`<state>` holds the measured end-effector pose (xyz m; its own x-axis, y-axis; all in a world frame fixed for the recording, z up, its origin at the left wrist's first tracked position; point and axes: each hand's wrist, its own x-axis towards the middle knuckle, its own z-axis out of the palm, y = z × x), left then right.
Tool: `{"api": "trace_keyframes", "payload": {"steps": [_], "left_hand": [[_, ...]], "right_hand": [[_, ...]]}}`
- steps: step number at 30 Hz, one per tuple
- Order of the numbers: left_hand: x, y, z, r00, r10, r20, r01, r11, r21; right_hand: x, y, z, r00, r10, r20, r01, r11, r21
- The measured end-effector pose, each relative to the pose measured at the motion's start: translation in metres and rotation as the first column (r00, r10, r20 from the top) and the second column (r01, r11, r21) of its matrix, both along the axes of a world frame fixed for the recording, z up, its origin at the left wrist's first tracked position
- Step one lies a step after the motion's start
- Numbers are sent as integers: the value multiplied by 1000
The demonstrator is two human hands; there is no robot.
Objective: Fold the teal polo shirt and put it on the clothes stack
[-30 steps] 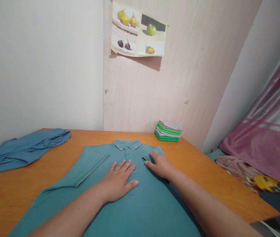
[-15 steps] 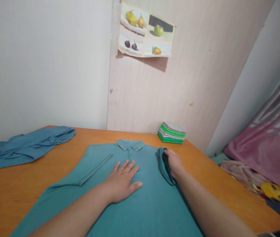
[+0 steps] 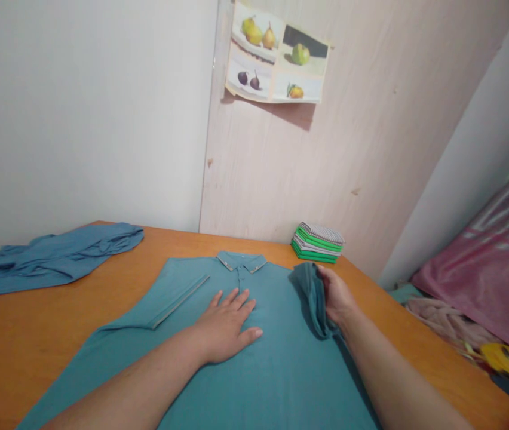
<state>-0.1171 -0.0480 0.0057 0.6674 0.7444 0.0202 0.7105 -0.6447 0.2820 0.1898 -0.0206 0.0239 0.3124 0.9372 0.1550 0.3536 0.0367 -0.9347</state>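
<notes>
A teal polo shirt (image 3: 263,370) lies front up on the orange table (image 3: 30,334), collar toward the wall. My left hand (image 3: 225,325) rests flat on its chest, fingers spread. My right hand (image 3: 337,295) grips the shirt's right sleeve (image 3: 312,289) and holds it lifted off the table at the shirt's right edge. The shirt's left sleeve (image 3: 174,292) is folded in across the body.
A crumpled blue garment (image 3: 52,260) lies at the table's far left. A stack of folded green and striped cloths (image 3: 318,242) sits at the back right by the wall. Pink fabric (image 3: 487,269) and other clutter lie beyond the table's right edge.
My right hand moved from flat on the shirt near the collar to the right edge, closed on the sleeve and lifted it. The left hand stayed pressed on the chest.
</notes>
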Motion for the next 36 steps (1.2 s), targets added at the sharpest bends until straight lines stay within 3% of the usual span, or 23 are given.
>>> {"api": "trace_keyframes", "payload": {"steps": [2, 4, 7, 11, 16, 21, 24, 27, 36], "left_hand": [[0, 0, 0, 1000, 1, -1, -1, 1000, 2], [0, 0, 0, 1000, 1, -5, -1, 1000, 1], [-1, 0, 1, 1000, -3, -5, 3, 1000, 1], [-1, -1, 2, 1000, -5, -6, 5, 1000, 1], [0, 0, 0, 1000, 3, -3, -3, 1000, 6], [0, 0, -1, 1000, -4, 5, 4, 1000, 14], [-1, -1, 0, 1000, -4, -2, 4, 1000, 9], [-1, -2, 1, 1000, 0, 2, 0, 1000, 4], [0, -2, 2, 1000, 0, -4, 0, 1000, -1]], "right_hand": [[-4, 0, 1, 985, 97, -143, -99, 995, -10], [-6, 3, 0, 976, 104, -191, -105, 994, 2], [-3, 10, -3, 998, 11, 65, -11, 1000, 2], [2, 22, -7, 914, -23, 405, 32, 999, -16], [-2, 35, -22, 788, 9, 615, 69, 992, -103], [-12, 38, -40, 687, 95, 721, 108, 967, -231], [-14, 38, -40, 582, 182, 792, 156, 931, -329], [-16, 41, -32, 494, 218, 842, 179, 922, -344], [-22, 46, -32, 510, 229, 829, 146, 927, -346]]}}
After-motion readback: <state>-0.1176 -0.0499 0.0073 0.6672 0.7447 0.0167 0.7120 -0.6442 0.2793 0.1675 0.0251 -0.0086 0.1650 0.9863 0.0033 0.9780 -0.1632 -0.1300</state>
